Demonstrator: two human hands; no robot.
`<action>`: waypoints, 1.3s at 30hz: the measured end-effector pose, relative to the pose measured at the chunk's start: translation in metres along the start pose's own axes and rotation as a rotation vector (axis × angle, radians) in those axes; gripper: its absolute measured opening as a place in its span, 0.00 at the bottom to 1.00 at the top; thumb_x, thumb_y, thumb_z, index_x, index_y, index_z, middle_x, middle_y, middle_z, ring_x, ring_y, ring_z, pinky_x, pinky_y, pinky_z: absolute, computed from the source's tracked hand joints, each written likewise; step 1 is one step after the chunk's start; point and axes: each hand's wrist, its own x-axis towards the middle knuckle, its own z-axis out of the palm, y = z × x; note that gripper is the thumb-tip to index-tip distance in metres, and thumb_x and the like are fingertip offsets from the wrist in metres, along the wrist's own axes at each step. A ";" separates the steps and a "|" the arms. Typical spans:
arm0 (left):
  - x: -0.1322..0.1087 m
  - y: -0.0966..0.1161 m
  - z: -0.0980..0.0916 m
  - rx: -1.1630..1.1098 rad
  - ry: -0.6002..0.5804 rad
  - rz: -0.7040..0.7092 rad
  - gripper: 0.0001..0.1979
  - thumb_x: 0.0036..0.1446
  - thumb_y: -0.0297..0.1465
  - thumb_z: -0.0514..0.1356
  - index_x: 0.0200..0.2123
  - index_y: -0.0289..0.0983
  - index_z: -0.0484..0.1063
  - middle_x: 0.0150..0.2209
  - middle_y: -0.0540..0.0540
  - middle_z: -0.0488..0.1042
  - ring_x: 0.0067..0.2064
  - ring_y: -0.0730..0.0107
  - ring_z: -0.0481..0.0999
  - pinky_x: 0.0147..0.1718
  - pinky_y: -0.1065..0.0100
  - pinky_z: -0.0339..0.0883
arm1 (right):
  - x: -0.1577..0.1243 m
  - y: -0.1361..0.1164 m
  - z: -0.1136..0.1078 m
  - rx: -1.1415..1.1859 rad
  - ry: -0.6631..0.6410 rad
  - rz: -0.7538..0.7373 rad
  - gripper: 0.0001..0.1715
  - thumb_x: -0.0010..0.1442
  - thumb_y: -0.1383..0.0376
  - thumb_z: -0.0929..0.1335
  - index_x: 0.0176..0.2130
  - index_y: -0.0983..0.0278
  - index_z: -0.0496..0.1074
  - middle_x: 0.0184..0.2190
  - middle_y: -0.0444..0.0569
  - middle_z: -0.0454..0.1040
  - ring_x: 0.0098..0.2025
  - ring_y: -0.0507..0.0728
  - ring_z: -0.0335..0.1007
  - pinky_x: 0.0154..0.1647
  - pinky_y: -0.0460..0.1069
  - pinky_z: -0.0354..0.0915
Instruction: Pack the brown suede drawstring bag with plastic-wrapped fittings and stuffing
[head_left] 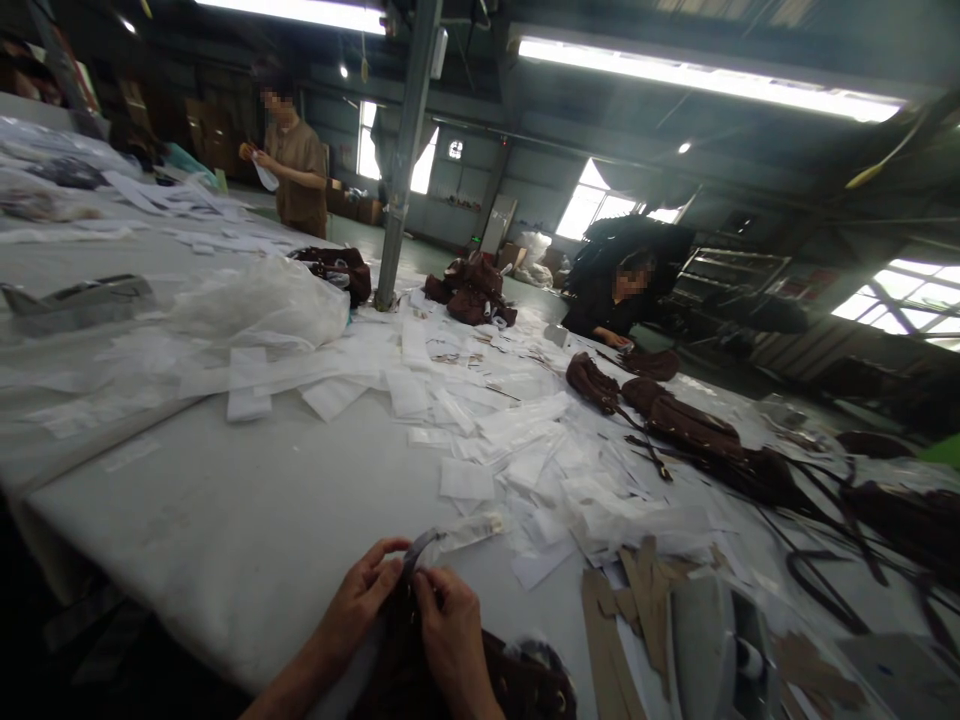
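Observation:
At the table's near edge, a dark brown handbag (525, 685) with metal eyelets lies partly below the bottom of the head view. My left hand (366, 592) is closed, pinching the bag's dark strap (422, 548) where it curves upward. Close beside it, my right hand (450, 615) also has thumb and fingertips pressed together on the strap, a little lower. A thin whitish strip of wrapping (472, 532) extends to the right from the strap; I cannot tell whether it is attached. My forearms and the frame edge hide much of the bag.
White paper and film scraps (525, 450) cover the table's middle. Brown card strips (611, 640) and a grey tape dispenser (712, 645) lie to my right. More brown bags (690, 425) stretch along the right side. A metal post (405, 160) rises behind; two people work across the table.

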 end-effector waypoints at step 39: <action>-0.027 -0.034 -0.009 0.657 0.021 0.361 0.13 0.63 0.36 0.53 0.48 0.43 0.71 0.53 0.44 0.74 0.53 0.62 0.73 0.51 0.69 0.67 | 0.003 0.002 -0.004 0.383 -0.036 0.200 0.20 0.52 0.53 0.69 0.20 0.66 0.68 0.19 0.42 0.62 0.24 0.50 0.56 0.22 0.45 0.50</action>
